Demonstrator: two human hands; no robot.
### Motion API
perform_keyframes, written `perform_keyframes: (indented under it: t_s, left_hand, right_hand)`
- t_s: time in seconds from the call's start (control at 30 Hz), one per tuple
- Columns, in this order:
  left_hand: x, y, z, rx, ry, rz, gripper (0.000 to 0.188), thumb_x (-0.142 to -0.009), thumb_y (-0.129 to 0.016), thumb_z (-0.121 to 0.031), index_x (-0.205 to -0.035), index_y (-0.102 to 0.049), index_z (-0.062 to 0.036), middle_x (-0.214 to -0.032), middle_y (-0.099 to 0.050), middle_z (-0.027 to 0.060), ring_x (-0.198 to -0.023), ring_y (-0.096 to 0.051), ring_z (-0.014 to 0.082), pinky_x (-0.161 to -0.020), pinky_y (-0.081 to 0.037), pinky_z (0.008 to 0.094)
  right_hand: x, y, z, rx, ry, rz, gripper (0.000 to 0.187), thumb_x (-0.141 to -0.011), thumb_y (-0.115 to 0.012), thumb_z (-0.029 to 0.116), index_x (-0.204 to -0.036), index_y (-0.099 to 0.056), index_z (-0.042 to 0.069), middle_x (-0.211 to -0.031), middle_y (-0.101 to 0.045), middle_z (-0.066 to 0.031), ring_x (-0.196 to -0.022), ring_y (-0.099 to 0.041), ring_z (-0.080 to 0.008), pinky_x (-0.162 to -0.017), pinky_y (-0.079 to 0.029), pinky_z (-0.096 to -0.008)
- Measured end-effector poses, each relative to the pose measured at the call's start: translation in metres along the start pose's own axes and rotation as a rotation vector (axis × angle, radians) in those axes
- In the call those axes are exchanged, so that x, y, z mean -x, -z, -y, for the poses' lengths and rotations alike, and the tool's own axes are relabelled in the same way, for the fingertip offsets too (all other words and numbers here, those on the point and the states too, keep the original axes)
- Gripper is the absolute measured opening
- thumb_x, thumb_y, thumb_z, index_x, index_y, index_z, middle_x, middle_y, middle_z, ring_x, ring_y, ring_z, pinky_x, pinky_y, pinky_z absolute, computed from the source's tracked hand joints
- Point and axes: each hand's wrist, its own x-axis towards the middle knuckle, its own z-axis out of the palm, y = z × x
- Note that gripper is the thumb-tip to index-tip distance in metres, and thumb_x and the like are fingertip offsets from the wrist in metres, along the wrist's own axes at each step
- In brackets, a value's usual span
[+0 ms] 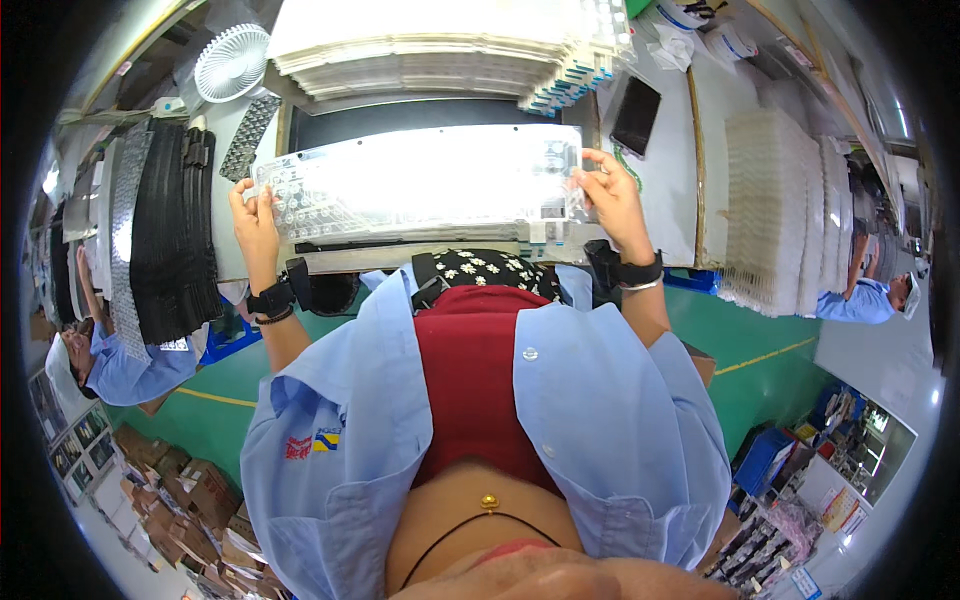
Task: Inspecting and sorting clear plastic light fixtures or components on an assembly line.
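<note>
A clear, glossy keyboard membrane [400,190] stretches between my two hands above the bench, a bright glare washing out its middle. Its left end is pinched between the thumb and fingers of my left hand [252,215]. My right hand [612,200] grips the right end the same way, thumb on top. Beneath and behind the sheet shows a dark flat surface [390,122]. Beyond that rises a thick stack of pale sheets [420,62] with blue-tipped tabs at its right side.
A white fan [232,63] and a dark perforated strip [249,138] are at the back left. Right of the stack lies a black phone [636,117]. Tall piles of black panels [172,240] and whitish sheets [768,210] flank the bench. Co-workers sit at both sides.
</note>
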Motion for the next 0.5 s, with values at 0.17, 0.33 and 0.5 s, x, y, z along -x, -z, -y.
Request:
perform_keyframes:
  t_s: [0.17, 0.33, 0.5]
  left_hand:
    - [-0.006, 0.013, -0.03, 0.097, 0.044, 0.06, 0.026, -0.086, -0.054, -0.01, -0.11, -0.045, -0.0048, -0.062, -0.052, -0.0022, -0.054, -0.04, 0.0021, -0.049, -0.031, 0.0183]
    - [-0.007, 0.013, -0.054, 0.267, 0.13, 0.215, 0.029, -0.086, -0.055, -0.012, -0.113, -0.046, -0.0057, -0.068, -0.053, -0.0039, -0.055, -0.042, 0.0017, -0.048, -0.031, 0.0164]
    - [-0.009, 0.004, -0.059, 0.583, 0.257, 0.385, 0.045, -0.085, -0.054, -0.006, -0.126, -0.037, -0.001, -0.104, -0.052, 0.0078, -0.091, -0.05, 0.01, -0.078, -0.042, 0.0237]
  right_hand:
    - [0.003, 0.016, 0.022, 0.045, 0.127, -0.011, 0.029, -0.086, -0.055, 0.011, -0.113, -0.051, 0.001, -0.073, -0.061, -0.0002, -0.061, -0.05, -0.0032, -0.054, -0.037, -0.0174]
    - [0.001, 0.044, 0.04, 0.017, 0.124, -0.012, 0.027, -0.088, -0.053, 0.011, -0.113, -0.052, 0.001, -0.082, -0.064, -0.0025, -0.069, -0.052, -0.0028, -0.059, -0.038, -0.0165]
    - [-0.004, 0.074, 0.049, 0.149, 0.142, -0.08, 0.025, -0.088, -0.053, 0.013, -0.11, -0.053, 0.002, -0.082, -0.063, -0.0012, -0.067, -0.048, -0.0024, -0.063, -0.036, -0.0161]
